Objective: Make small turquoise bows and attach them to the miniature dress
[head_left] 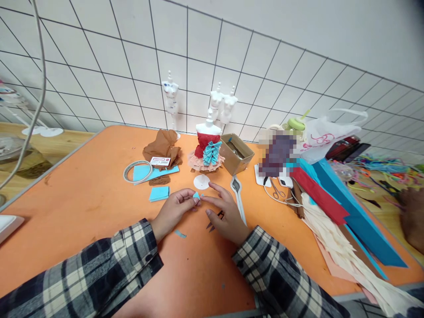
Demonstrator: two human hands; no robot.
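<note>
My left hand (174, 208) and my right hand (222, 212) meet over the orange table (82, 212), both pinching a small piece of light blue paper (196, 195) between the fingertips. Just beyond them stands a small white mannequin (208, 148) on a round base, dressed in red, blue and peach ruffled paper. A scrap of blue paper (180, 233) lies on the table below my left hand. Both sleeves are plaid.
Brown crepe paper (163, 148), a tape roll (136, 171), blue paper squares (159, 193), a cardboard box (236, 153), tweezers-like tool (239, 198), scissors (277, 191), stacked red, blue and cream paper sheets (331, 198) at right. Bare white mannequins (171, 99) stand by the tiled wall. Another person's hand (412, 216) is far right.
</note>
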